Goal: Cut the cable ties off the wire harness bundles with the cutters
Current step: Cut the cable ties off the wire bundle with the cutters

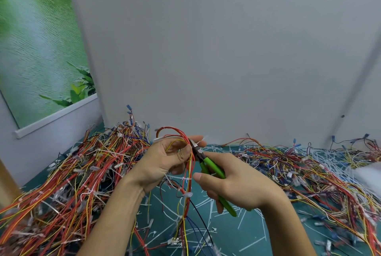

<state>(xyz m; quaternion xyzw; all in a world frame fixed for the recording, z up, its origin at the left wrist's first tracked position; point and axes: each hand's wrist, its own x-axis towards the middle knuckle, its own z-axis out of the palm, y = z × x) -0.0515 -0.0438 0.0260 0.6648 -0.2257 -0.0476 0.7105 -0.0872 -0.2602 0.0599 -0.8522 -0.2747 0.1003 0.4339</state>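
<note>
Teal tabletop (226, 239), backed by a grey wall (206, 49) along the far edge. A green water-and-foliage poster (37, 49) is hung beyond the left edge; a blurred white object (369, 175) is seen at the right edge.

Left hand (162, 161) pinches a red wire bundle (188, 173); right hand (233, 187) grips green cutters (212, 168) at its tie.

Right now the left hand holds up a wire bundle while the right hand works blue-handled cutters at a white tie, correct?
Wrong colour: the cutters have green handles, as the head view shows. Otherwise yes: the left hand holds up the wire bundle and the right hand works them at a white tie.
</note>
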